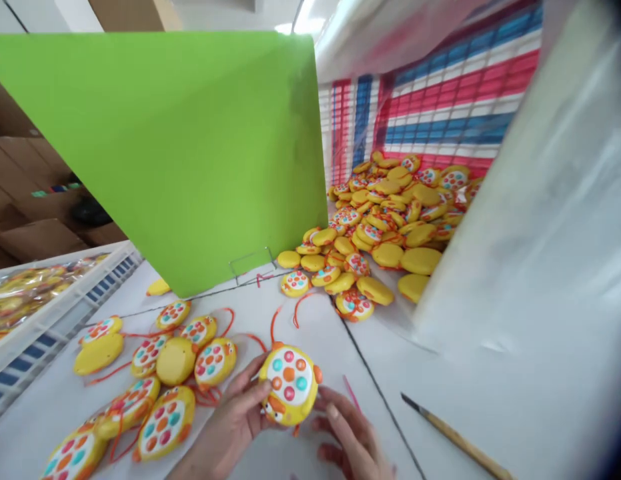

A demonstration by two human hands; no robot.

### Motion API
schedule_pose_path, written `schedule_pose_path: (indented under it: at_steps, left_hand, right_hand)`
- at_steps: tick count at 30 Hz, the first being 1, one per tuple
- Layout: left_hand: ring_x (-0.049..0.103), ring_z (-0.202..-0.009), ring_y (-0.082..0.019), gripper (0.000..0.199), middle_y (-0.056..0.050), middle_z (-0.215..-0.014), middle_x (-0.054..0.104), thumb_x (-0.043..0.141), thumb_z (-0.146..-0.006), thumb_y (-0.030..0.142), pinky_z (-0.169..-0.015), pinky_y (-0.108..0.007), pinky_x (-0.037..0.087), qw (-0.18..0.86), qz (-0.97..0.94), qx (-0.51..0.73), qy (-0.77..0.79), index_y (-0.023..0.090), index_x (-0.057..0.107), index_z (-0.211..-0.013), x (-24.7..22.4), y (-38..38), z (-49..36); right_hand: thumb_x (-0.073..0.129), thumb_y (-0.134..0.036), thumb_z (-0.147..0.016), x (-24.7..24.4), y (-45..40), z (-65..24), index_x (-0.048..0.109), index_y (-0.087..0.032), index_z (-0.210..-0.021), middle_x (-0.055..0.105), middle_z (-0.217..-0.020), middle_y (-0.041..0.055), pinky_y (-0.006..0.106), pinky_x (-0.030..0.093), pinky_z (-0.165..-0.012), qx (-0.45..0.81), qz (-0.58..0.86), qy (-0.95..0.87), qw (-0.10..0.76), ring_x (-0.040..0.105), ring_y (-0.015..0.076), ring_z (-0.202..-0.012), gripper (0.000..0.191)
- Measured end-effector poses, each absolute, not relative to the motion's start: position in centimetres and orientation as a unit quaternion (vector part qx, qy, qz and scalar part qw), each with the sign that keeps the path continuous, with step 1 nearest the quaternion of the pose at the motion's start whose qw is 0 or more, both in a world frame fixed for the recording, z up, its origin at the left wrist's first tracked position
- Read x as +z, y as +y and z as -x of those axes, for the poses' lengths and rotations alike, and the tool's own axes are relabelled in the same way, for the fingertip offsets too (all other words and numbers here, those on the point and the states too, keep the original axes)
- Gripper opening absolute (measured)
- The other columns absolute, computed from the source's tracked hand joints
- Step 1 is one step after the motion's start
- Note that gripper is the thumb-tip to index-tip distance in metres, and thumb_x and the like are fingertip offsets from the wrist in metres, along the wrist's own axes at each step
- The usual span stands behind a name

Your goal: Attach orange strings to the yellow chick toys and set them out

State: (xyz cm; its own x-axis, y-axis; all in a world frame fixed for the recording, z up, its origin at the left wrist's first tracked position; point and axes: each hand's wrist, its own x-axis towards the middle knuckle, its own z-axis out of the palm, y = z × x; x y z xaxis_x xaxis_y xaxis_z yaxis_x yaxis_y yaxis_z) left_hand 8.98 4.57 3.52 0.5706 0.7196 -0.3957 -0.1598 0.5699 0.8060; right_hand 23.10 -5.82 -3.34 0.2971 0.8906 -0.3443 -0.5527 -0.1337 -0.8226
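Note:
My left hand holds a yellow duck toy by its left edge, with the thumb on its front. The toy's white face, with orange, pink and teal buttons, is turned up towards me, and an orange cord rises from its top. Close by the toy's lower right edge is my right hand, its fingers bent and apart; whether a fingertip touches the toy I cannot tell. Several similar duck toys with orange cords lie on the white table to the left, some face up and some face down.
A big pile of duck toys spills from a striped bag at the back right. A green board stands upright behind the table. A white crate is at the left, and a wooden-handled tool lies at the right.

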Motion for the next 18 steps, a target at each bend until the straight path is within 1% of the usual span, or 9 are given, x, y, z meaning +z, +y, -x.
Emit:
schedule_pose_path:
  at_steps: [2,5,7,12,15,16,18]
  left_hand:
    - [0.064,-0.09,-0.025,0.051,-0.012,-0.113,0.062,0.065,-0.077,0.024,-0.07,-0.035,0.054,0.812,-0.357,0.272,0.372,0.023,0.047,-0.124,3.1,2.5,-8.7]
    - [0.061,-0.098,-0.027,0.047,-0.01,-0.118,0.059,0.067,-0.075,0.024,-0.075,-0.035,0.053,0.805,-0.357,0.275,0.385,0.024,0.052,-0.12,2.8,0.9,-8.1]
    - [0.059,-0.101,-0.028,0.047,-0.01,-0.119,0.059,0.069,-0.073,0.025,-0.076,-0.035,0.052,0.797,-0.364,0.277,0.395,0.024,0.055,-0.118,2.7,0.4,-7.7]
    - [0.055,-0.108,-0.028,0.052,-0.01,-0.123,0.057,0.071,-0.071,0.03,-0.077,-0.032,0.05,0.779,-0.377,0.288,0.41,0.025,0.055,-0.12,2.4,-0.5,-6.6]
    - [0.055,-0.107,-0.028,0.057,-0.01,-0.124,0.056,0.068,-0.073,0.031,-0.075,-0.031,0.049,0.774,-0.408,0.274,0.4,0.025,0.05,-0.126,2.4,-0.1,-6.0]
    - [0.056,-0.105,-0.027,0.057,-0.01,-0.123,0.057,0.067,-0.074,0.031,-0.073,-0.03,0.049,0.766,-0.43,0.264,0.398,0.024,0.048,-0.127,2.5,0.2,-5.9]
    - [0.057,-0.102,-0.025,0.053,-0.009,-0.12,0.059,0.064,-0.076,0.029,-0.076,-0.03,0.048,0.748,-0.484,0.231,0.391,0.022,0.049,-0.127,3.0,0.9,-5.7]
  right_hand:
    - [0.066,-0.055,-0.072,-2.9,-5.8,-23.1,0.063,-0.02,-0.106,0.066,-0.102,0.0086,0.026,0.049,-0.063,0.572,0.464,-0.181,0.651,0.06,0.0214,-0.089,0.049]
    - [0.066,-0.051,-0.073,-2.4,-6.1,-22.8,0.063,-0.018,-0.1,0.067,-0.085,0.006,0.026,0.047,-0.06,0.588,0.436,-0.225,0.643,0.061,0.0182,-0.074,0.042]
    - [0.067,-0.05,-0.072,-2.1,-6.3,-22.6,0.063,-0.017,-0.097,0.066,-0.08,0.005,0.026,0.045,-0.057,0.6,0.425,-0.25,0.63,0.059,0.0168,-0.068,0.041]
    - [0.062,-0.046,-0.079,-1.2,-6.5,-22.2,0.061,-0.015,-0.087,0.063,-0.078,0.0035,0.025,0.044,-0.066,0.54,0.453,-0.325,0.631,0.055,0.0153,-0.073,0.032]
    - [0.063,-0.046,-0.078,-1.4,-6.3,-22.3,0.059,-0.014,-0.081,0.057,-0.073,0.001,0.023,0.042,-0.062,0.544,0.447,-0.348,0.619,0.052,0.0131,-0.068,0.032]
    - [0.063,-0.048,-0.077,-1.6,-6.3,-22.3,0.059,-0.014,-0.081,0.056,-0.073,0.0007,0.023,0.041,-0.059,0.554,0.44,-0.352,0.613,0.051,0.0127,-0.067,0.034]
    - [0.059,-0.053,-0.078,-1.8,-6.3,-22.3,0.059,-0.016,-0.091,0.057,-0.075,0.0011,0.023,0.04,-0.055,0.574,0.437,-0.351,0.596,0.05,0.0126,-0.064,0.04]
